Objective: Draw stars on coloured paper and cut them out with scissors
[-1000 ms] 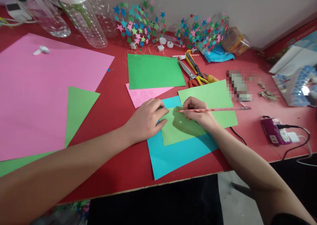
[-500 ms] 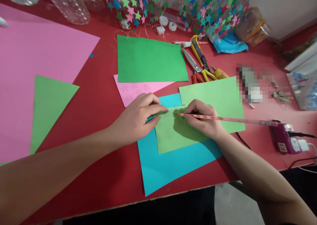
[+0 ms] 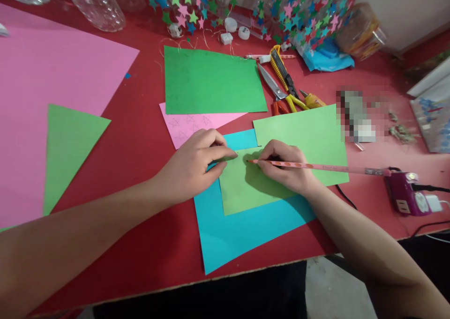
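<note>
My right hand (image 3: 286, 169) grips a pink pencil (image 3: 316, 167) with its fingers pinched close to the point. The pencil's tip is at the surface of a light green sheet of paper (image 3: 242, 195), which lies on a larger blue sheet (image 3: 225, 244). Against the left part of the small green sheet rests my left hand (image 3: 202, 164), thumb and forefinger stretched out and slightly apart, holding nothing. A short dark mark shows at the sheet's top edge. Another light green sheet (image 3: 298, 127) lies behind my right hand.
Beyond the hands are a dark green sheet (image 3: 214, 82), a pink sheet with pencilled stars (image 3: 183, 124), scissors (image 3: 276, 87) and a yellow cutter (image 3: 279, 66). A large pink sheet (image 3: 70, 61) covers the left. A purple power adapter (image 3: 408, 197) stands right, near the pencil's end.
The pencil tip has shifted very slightly left over the light green sheet. My left hand stays in place on the paper. The whole view has moved a little.
</note>
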A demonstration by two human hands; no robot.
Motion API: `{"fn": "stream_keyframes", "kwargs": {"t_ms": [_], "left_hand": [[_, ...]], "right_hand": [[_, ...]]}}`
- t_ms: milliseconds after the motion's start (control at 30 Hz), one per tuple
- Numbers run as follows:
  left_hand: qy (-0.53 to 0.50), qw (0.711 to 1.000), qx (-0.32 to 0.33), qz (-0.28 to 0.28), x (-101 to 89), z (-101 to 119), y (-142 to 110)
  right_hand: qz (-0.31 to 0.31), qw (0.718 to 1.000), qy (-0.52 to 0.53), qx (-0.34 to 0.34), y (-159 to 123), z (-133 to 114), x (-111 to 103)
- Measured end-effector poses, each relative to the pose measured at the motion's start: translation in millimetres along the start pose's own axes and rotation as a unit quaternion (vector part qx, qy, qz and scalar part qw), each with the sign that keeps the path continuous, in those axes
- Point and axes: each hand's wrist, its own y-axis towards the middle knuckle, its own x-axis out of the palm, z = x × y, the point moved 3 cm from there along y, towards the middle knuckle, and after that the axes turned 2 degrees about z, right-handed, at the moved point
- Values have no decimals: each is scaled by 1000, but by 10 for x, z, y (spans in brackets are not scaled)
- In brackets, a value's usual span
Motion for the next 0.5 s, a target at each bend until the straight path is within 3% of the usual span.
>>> {"fn": "stream_keyframes", "kwargs": {"t_ms": [500], "left_hand": [[2,1000,2,8,14,-7,1]], "right_hand": [[73,997,4,24,17,23,27]]}}
